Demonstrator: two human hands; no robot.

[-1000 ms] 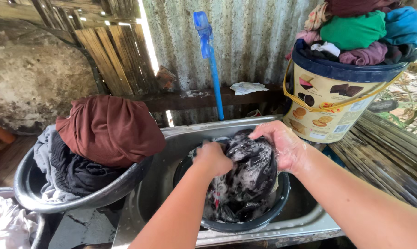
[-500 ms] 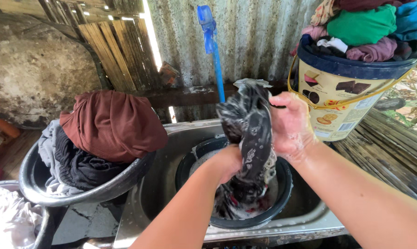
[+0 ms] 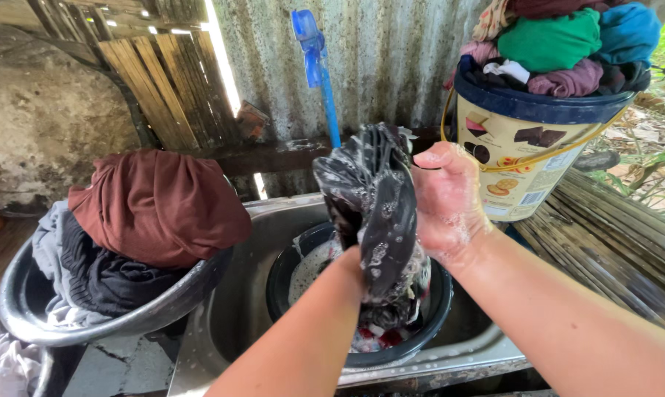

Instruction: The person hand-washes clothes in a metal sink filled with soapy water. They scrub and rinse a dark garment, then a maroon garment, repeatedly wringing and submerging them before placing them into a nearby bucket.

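You hold a dark grey-black garment [image 3: 373, 213], soaked and flecked with soap suds, drawn up out of a round black basin [image 3: 428, 309] that sits inside a steel sink [image 3: 251, 242]. Its upper end is bunched in your sudsy right hand [image 3: 446, 202], raised above the basin rim. Its lower part hangs twisted past your left hand [image 3: 358, 268], which is mostly hidden behind the cloth, and trails into foamy water among other wet fabric.

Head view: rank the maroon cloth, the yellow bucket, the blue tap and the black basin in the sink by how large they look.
1. maroon cloth and yellow bucket: alike in apparent size, and the bucket sits farther back, so no ranking between them.
2. black basin, though partly hidden by the wet dark garment and the arms.
3. blue tap, clearly smallest.
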